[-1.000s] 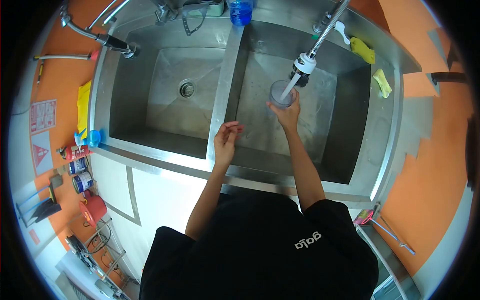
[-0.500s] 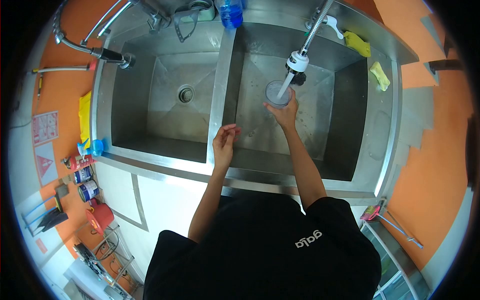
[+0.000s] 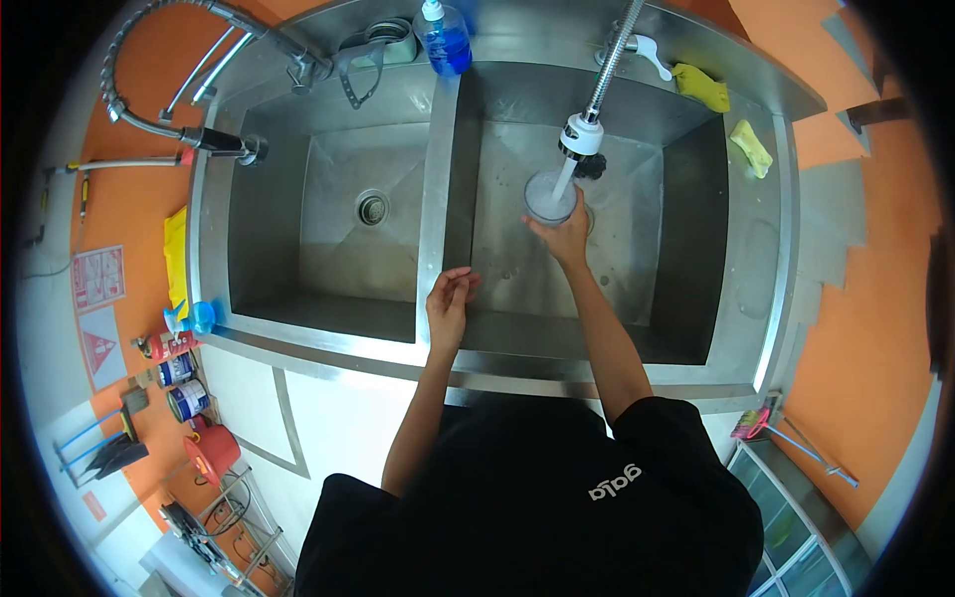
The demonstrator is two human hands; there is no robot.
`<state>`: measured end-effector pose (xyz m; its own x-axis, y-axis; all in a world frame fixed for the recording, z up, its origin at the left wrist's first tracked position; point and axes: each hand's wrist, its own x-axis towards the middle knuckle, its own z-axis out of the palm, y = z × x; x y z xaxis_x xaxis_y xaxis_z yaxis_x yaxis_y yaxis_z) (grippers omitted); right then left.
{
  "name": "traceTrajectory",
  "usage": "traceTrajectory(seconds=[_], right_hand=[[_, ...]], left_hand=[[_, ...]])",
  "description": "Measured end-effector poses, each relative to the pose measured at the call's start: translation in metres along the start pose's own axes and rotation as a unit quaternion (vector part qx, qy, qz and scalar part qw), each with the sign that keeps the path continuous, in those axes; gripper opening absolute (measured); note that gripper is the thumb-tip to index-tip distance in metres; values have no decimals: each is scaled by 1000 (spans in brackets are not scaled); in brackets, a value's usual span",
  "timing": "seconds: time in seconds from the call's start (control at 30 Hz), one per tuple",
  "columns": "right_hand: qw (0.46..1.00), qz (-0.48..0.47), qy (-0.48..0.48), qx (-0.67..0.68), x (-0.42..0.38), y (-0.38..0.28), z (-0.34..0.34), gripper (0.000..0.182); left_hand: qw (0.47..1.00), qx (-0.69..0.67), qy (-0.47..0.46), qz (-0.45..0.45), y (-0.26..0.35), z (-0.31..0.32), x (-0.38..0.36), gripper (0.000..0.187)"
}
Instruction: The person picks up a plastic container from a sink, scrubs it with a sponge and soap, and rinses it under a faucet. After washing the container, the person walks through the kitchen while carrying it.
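In the right basin, my right hand (image 3: 567,237) is wrapped round a clear round cup (image 3: 542,211). Water streams into it from the white-headed tap (image 3: 581,137) right above, and the inside looks full of water and froth. Close behind the cup lies a dark scrubber (image 3: 591,166), partly covered by the tap head. My left hand (image 3: 450,298) hangs over the front part of the divider (image 3: 438,204), its fingers loosely bent and partly apart, with nothing in them.
The left basin (image 3: 333,239) has a drain and a second spring tap (image 3: 224,142). Along the back ledge stand a blue soap bottle (image 3: 447,45) and a grey-green container (image 3: 390,40). A yellow sponge (image 3: 701,88) and a yellow cloth (image 3: 751,149) lie to the right.
The whole view has shifted slightly, so the sinks sit lower in it. The cup stays under the stream in my right hand; my left hand stays near the divider.
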<state>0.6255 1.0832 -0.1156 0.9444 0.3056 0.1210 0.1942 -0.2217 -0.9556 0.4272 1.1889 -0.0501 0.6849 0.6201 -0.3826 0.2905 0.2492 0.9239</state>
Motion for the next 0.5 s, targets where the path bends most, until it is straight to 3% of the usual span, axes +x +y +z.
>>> traceTrajectory(seconds=[0.5], right_hand=[[1000, -7, 12, -16, 1, -1, 1, 81]], left_hand=[[1000, -2, -7, 1, 1, 4, 1, 19]])
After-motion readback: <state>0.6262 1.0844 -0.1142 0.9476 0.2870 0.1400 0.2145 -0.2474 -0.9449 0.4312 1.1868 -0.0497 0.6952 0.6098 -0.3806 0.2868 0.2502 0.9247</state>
